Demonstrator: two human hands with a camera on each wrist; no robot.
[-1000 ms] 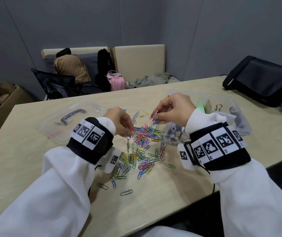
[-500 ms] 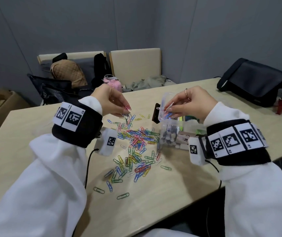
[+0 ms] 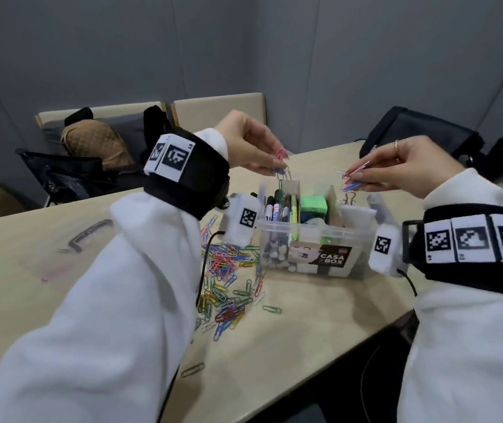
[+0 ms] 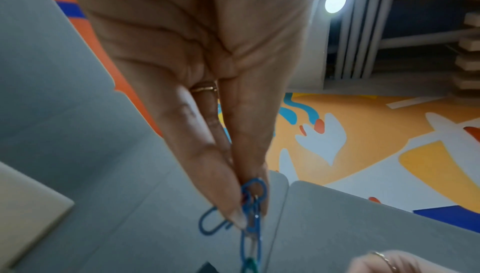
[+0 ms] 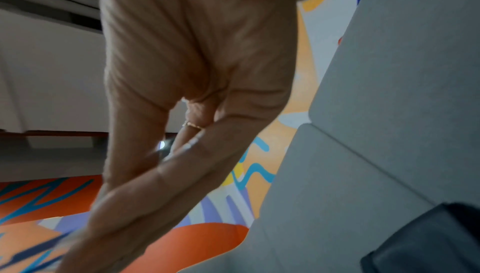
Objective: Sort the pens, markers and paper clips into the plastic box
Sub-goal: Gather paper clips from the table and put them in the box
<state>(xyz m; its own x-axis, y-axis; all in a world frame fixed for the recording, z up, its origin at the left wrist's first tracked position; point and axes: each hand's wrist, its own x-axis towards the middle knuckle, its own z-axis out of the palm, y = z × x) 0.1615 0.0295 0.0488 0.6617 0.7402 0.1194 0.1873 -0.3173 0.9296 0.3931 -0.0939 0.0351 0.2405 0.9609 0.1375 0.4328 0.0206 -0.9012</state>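
Note:
A clear plastic box [image 3: 314, 239] labelled "CASA BOX" stands on the table, with pens and markers [image 3: 280, 209] upright in its left compartment. My left hand [image 3: 276, 161] hovers above that compartment and pinches a short chain of paper clips [image 3: 281, 181] that dangles down; the left wrist view shows the blue clips [image 4: 250, 216] between thumb and fingers [image 4: 233, 213]. My right hand [image 3: 363, 181] is held over the box's right side and pinches a small bunch of clips [image 3: 351, 186]. A pile of coloured paper clips [image 3: 226, 279] lies on the table left of the box.
The box's clear lid [image 3: 88, 236] with a dark handle lies on the table at the left. A black bag [image 3: 421, 138] sits at the far right of the table. Chairs with bags [image 3: 91, 148] stand behind. A green block [image 3: 313, 204] and binder clips [image 3: 349, 198] sit in the box.
Both hands have risen from the clip pile with clips pinched and now hang over the box. The view has shifted, so the box sits nearer the centre.

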